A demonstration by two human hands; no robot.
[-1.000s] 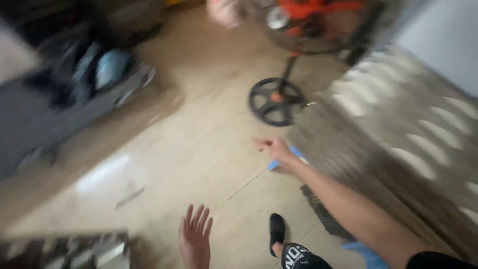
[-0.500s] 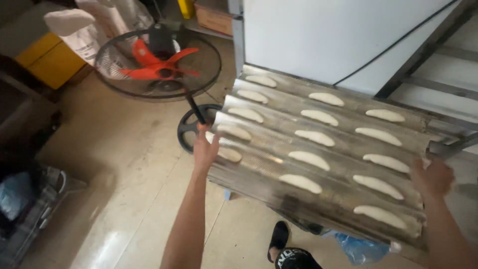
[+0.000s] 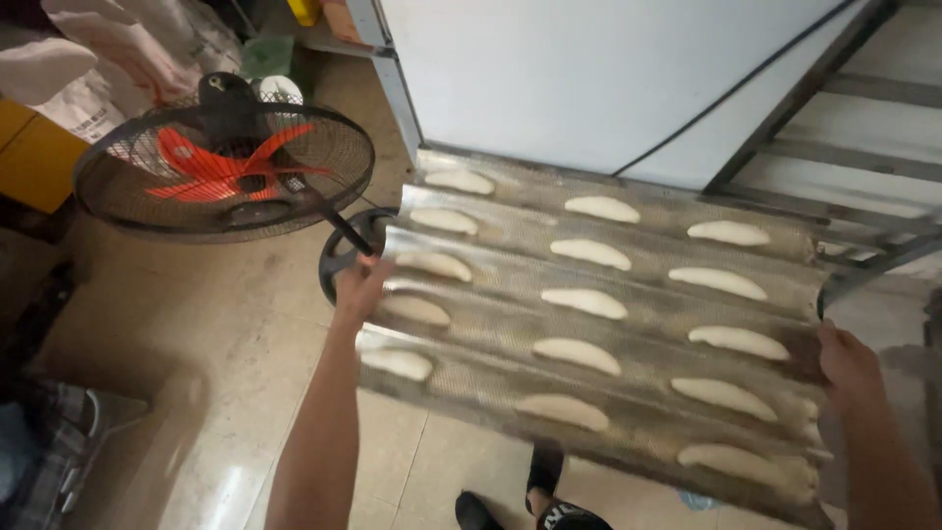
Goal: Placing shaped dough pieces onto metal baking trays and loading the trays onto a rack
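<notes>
Left hand [image 3: 361, 287] and right hand [image 3: 846, 361] clamp opposite ends of the wide corrugated tray [image 3: 628, 339], held level above the floor [image 3: 196, 393] right of the fan [image 3: 224, 167]. Stiff metal, awkwardly broad; soft dough pieces [image 3: 587, 302] could slide, so end grips suit.

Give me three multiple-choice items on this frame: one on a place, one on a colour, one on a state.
1. Where does the fan stand?
A. Left of the tray
B. On the tray
C. Right of the tray

2. What colour are the fan's blades?
A. Blue
B. Red-orange
C. White

3. How is the tray held?
A. By one hand only
B. By both hands at its ends
C. Lying on the floor

Answers:
1 A, the fan stands on the floor to the left.
2 B, red-orange shows behind the black grille.
3 B, the left hand and right hand grip opposite ends of the tray, which carries rows of dough pieces.
</notes>
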